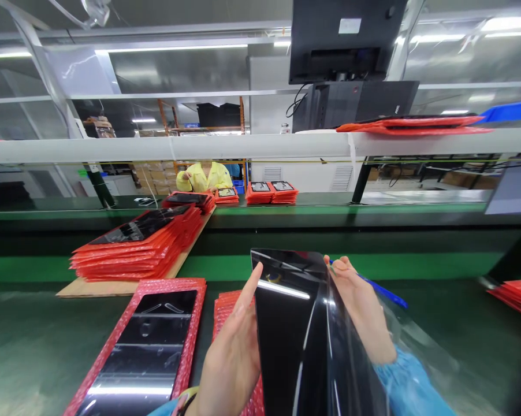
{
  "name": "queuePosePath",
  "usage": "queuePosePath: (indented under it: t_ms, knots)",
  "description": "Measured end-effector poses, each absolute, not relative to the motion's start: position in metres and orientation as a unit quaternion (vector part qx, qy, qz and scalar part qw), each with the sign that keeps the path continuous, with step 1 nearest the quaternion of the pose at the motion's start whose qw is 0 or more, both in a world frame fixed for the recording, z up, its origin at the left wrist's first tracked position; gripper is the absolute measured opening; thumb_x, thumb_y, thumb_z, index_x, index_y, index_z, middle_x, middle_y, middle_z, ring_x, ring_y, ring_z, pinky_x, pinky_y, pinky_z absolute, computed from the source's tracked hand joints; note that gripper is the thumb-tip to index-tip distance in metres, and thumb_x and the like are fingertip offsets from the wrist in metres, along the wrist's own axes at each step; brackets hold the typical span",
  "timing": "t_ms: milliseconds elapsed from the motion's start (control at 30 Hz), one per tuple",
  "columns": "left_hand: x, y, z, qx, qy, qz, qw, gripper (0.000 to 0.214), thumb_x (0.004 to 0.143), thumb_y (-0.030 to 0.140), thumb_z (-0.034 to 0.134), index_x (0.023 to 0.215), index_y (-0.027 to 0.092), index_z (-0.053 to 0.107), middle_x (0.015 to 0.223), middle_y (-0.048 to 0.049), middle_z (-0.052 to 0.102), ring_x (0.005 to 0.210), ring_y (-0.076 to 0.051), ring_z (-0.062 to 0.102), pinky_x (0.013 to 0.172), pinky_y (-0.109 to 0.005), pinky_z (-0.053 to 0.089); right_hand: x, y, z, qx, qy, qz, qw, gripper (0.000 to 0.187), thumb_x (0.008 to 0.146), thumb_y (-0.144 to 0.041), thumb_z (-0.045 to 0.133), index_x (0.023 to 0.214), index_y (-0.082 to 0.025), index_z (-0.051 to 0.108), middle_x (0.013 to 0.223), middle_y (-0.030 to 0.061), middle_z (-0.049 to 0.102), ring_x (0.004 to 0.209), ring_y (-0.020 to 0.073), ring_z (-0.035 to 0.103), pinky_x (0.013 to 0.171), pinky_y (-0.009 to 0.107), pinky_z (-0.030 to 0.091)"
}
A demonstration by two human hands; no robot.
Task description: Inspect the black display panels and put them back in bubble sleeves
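A glossy black screen panel [290, 335] is held up and tilted in front of me. My left hand [232, 352] grips its left edge, thumb laid on the front face. At the panel's upper right corner, my right hand [360, 303] is closed on a clear film [356, 370], which runs down along the panel's right side. A blue strip-like tool [384, 290] shows behind my right hand; I cannot tell whether the hand touches it. Left of my hands, another black screen panel [152, 335] lies on a red bubble-wrap sleeve [195, 323]. More red bubble wrap [226, 303] is partly hidden behind my left hand.
A stack of red sleeves [134, 248] with a black panel on top rests on a board [87, 288] at the left. Further red packs [271, 193] stand beyond. Overhead, a shelf rail [226, 148] carries a monitor [347, 43]. Across the bench sits a person in yellow [205, 176].
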State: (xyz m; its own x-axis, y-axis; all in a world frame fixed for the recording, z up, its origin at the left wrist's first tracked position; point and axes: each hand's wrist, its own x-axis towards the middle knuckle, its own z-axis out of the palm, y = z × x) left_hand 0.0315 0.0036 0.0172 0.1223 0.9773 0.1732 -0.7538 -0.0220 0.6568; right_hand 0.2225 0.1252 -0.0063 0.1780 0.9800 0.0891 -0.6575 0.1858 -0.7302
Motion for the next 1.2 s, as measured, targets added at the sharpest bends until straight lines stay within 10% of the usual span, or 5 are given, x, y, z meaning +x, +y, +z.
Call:
queuePosePath:
  t_ms: [200, 367, 600, 833, 1200]
  knots:
    - [0.032, -0.004, 0.024, 0.353, 0.226, 0.645, 0.639, 0.036, 0.091, 0.033, 0.042, 0.123, 0.036, 0.057, 0.141, 0.0137, 0.045, 0.141, -0.007, 0.008, 0.113, -0.020, 0.000, 0.213, 0.100, 0.006, -0.310, -0.325, 0.517, 0.729, 0.049, 0.058, -0.015, 0.078, 0.100, -0.027, 0.055, 0.074, -0.0068, 0.065, 0.107, 0.0216, 0.063, 0.109, 0.041, 0.037]
    - [0.036, -0.006, 0.024, 0.362, 0.209, 0.627, 0.657, 0.050, 0.087, 0.035, 0.050, 0.136, 0.041, 0.041, 0.146, 0.0091, 0.039, 0.141, -0.019, 0.020, 0.115, -0.035, 0.015, 0.215, 0.094, 0.011, -0.316, -0.416, 0.485, 0.702, 0.048, 0.064, -0.020, 0.078, 0.106, -0.028, 0.055, 0.101, 0.0007, 0.071, 0.117, 0.0242, 0.056, 0.108, 0.045, 0.033]
    - [0.032, -0.008, 0.009, 0.368, 0.328, 0.618, 0.613, 0.091, 0.077, 0.019, 0.066, 0.143, 0.047, 0.011, 0.143, 0.0050, 0.046, 0.136, -0.019, 0.031, 0.113, -0.037, 0.020, 0.208, 0.085, 0.004, -0.298, -0.505, 0.455, 0.670, 0.042, 0.081, -0.027, 0.067, 0.119, -0.034, 0.050, 0.141, 0.0013, 0.049, 0.133, 0.0206, 0.041, 0.114, 0.043, 0.023]
    - [-0.006, 0.017, -0.057, 0.282, 0.438, 0.671, 0.527, 0.074, 0.066, 0.039, 0.076, 0.133, 0.020, 0.049, 0.131, -0.0098, 0.058, 0.137, -0.026, 0.028, 0.113, -0.036, 0.019, 0.230, 0.084, -0.028, -0.308, -0.526, 0.467, 0.641, 0.029, 0.087, -0.034, 0.060, 0.115, -0.031, 0.053, 0.140, 0.0036, 0.051, 0.133, 0.0194, 0.041, 0.113, 0.040, 0.025]
    - [-0.035, 0.026, -0.116, 0.294, 0.543, 0.612, 0.494, 0.062, 0.075, 0.040, 0.068, 0.129, 0.015, 0.051, 0.133, -0.0121, 0.055, 0.135, -0.029, 0.031, 0.114, -0.045, 0.018, 0.293, 0.109, -0.113, -0.474, -0.563, 0.433, 0.521, 0.048, 0.063, -0.058, 0.072, 0.086, -0.017, 0.068, 0.081, 0.0108, 0.076, 0.079, 0.0292, 0.072, 0.078, 0.046, 0.054]
